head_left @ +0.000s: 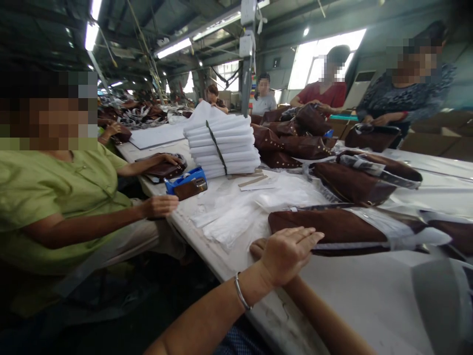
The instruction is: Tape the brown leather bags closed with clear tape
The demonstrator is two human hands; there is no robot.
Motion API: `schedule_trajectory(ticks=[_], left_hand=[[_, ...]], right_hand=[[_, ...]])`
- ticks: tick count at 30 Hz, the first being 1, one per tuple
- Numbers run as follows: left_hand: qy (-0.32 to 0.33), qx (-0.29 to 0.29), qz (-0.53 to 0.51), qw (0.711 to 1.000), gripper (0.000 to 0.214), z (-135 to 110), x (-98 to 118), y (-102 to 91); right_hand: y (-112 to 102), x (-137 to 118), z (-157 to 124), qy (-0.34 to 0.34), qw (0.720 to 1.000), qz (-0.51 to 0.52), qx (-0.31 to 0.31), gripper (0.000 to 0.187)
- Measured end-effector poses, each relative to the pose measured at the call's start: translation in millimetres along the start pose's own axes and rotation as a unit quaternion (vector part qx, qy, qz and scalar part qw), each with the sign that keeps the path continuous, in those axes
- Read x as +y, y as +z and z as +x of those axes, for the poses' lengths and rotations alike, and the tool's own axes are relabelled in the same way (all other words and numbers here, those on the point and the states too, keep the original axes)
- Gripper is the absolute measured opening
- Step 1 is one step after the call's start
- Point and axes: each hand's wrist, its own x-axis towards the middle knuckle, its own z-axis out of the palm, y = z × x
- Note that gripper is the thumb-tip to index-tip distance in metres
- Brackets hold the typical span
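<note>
My left hand (290,251), with a silver bangle (242,292) at the wrist, lies across my right arm. Its fingers are stretched out together beside the near edge of a dark brown bag (328,229); whether they touch it I cannot tell. My right hand (257,248) rests on the table edge below the left one, mostly hidden, so its fingers do not show clearly. The bag lies on its side, with clear plastic wrap (388,224) around its strap. Thin white sheets (236,217) are spread on the table just beyond my hands.
A tall stack of folded white sheets (221,148) is tied with a dark band. Beside it are a blue tape dispenser (186,181) and a co-worker in a green shirt (62,207). Studded brown bags (291,140) are piled behind; another wrapped bag (354,180) lies right. Other people stand across the table.
</note>
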Motion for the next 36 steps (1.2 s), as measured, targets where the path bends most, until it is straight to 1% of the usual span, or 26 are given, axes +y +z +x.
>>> schedule_trajectory(ticks=[1, 3, 5, 7, 9, 11, 13, 15, 17, 19, 20, 21, 23, 25, 27, 30, 33, 34, 36], left_hand=[[0.002, 0.005, -0.004, 1.0, 0.044, 0, -1, 0.1], [0.003, 0.018, -0.015, 1.0, 0.044, -1, -2, 0.1], [0.007, 0.026, -0.025, 0.999, 0.045, -2, -1, 0.5], [0.013, 0.028, -0.035, 0.999, 0.046, -3, 1, 1.9], [0.018, 0.03, -0.041, 0.999, 0.048, -4, 4, 3.9], [0.022, 0.038, -0.044, 0.998, 0.049, -6, 7, 5.9], [0.023, 0.05, -0.043, 0.998, 0.049, -7, 10, 7.5], [0.022, 0.064, -0.037, 0.997, 0.049, -7, 14, 8.3], [0.02, 0.077, -0.03, 0.996, 0.049, -7, 18, 8.5], [0.023, 0.087, -0.026, 0.996, 0.049, -7, 21, 7.8], [0.025, 0.092, -0.026, 0.995, 0.049, -7, 23, 6.9], [0.028, 0.096, -0.026, 0.995, 0.049, -7, 25, 5.6], [0.033, 0.104, -0.024, 0.994, 0.048, -8, 29, 1.6], [0.038, 0.111, -0.019, 0.993, 0.047, -10, 33, -3.6], [0.049, 0.116, -0.013, 0.992, 0.046, -12, 39, -8.3], [0.078, 0.112, -0.004, 0.991, 0.045, -18, 48, -9.2], [0.106, 0.106, -0.002, 0.989, 0.044, -26, 57, 0.8], [0.114, 0.104, -0.005, 0.988, 0.044, -29, 60, 6.0], [0.131, 0.1, -0.013, 0.986, 0.043, -32, 64, 17.0]], right_hand=[[-8, 12, -10, -0.005, 1.0, 0.001, -0.026, 0.031], [-34, 43, -43, -0.043, 0.996, 0.014, -0.073, 0.03], [-68, 70, -89, -0.055, 0.994, 0.009, -0.092, 0.033], [-103, 83, -140, -0.079, 0.99, -0.013, -0.112, 0.034], [-131, 79, -185, -0.09, 0.987, -0.022, -0.131, 0.034], [-153, 64, -216, -0.075, 0.986, -0.012, -0.151, 0.032], [-167, 46, -233, -0.029, 0.984, 0.002, -0.176, 0.027], [-174, 33, -236, 0.018, 0.985, 0.0, -0.17, 0.023], [-171, 31, -228, 0.035, 0.992, -0.018, -0.119, 0.022], [-159, 39, -208, 0.029, 0.997, -0.036, -0.064, 0.026], [-151, 45, -195, 0.028, 0.997, -0.042, -0.055, 0.03], [-141, 53, -181, 0.031, 0.996, -0.048, -0.064, 0.035], [-123, 66, -157, 0.03, 0.992, -0.056, -0.112, 0.05], [-108, 74, -145, 0.02, 0.986, -0.053, -0.16, 0.068], [-97, 75, -149, 0.028, 0.983, -0.055, -0.173, 0.076], [-88, 64, -176, 0.1, 0.981, -0.097, -0.136, 0.077], [-78, 52, -199, 0.153, 0.974, -0.143, -0.085, 0.076], [-74, 50, -200, 0.159, 0.973, -0.153, -0.068, 0.076], [-66, 52, -191, 0.165, 0.971, -0.168, -0.027, 0.073]])
